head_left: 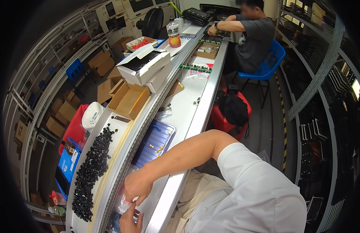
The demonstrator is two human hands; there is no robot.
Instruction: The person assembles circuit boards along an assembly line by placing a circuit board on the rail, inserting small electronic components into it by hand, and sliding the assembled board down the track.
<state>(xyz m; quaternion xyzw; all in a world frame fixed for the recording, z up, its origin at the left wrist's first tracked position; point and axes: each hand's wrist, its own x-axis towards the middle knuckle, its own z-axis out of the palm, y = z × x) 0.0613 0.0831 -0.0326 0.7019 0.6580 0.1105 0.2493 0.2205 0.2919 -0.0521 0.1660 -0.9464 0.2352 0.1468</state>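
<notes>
My right hand [139,185] reaches across the near end of the bench, its fingers curled and pressed together. Just below it, my left hand [130,222] comes in from the lower edge, thumb and index finger raised to meet the right fingertips. Whatever lies between the fingertips is too small or hidden to make out. A clear plastic bag [122,202] lies beside and partly under the hands. Next to my right wrist is a blue ribbed tray [143,149] with several small yellow-orange pieces [158,149] in it.
Many small black parts [92,171] lie on a side ledge, near an open cardboard box [130,101] and white boxes [147,64]. A drink bottle [173,34] and green circuit boards [195,68] stand farther along. A co-worker [251,39] sits at the far end. A red stool [231,110] holds a black bag.
</notes>
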